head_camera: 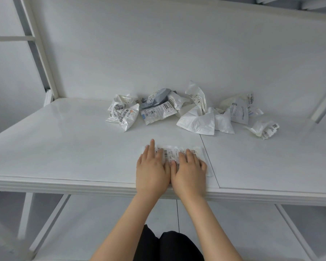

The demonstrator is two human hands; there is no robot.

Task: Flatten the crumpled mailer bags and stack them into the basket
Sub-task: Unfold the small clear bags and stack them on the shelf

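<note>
Both hands pressing one mailer bag (170,153) flat, fingers extended.
I observe the left hand (151,167) and right hand (190,171) side by side, thumbs touching, fingers straight and slightly apart, palms down on the labelled white bag beneath them. Beyond the fingertips, well apart, the crumpled mailer bags (198,119) lie in a row on the white table (64,147), a grey bag (158,98) among them.

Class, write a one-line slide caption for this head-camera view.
Left hand and right hand press one mailer bag flat on the white table; crumpled mailers wait behind.
</note>
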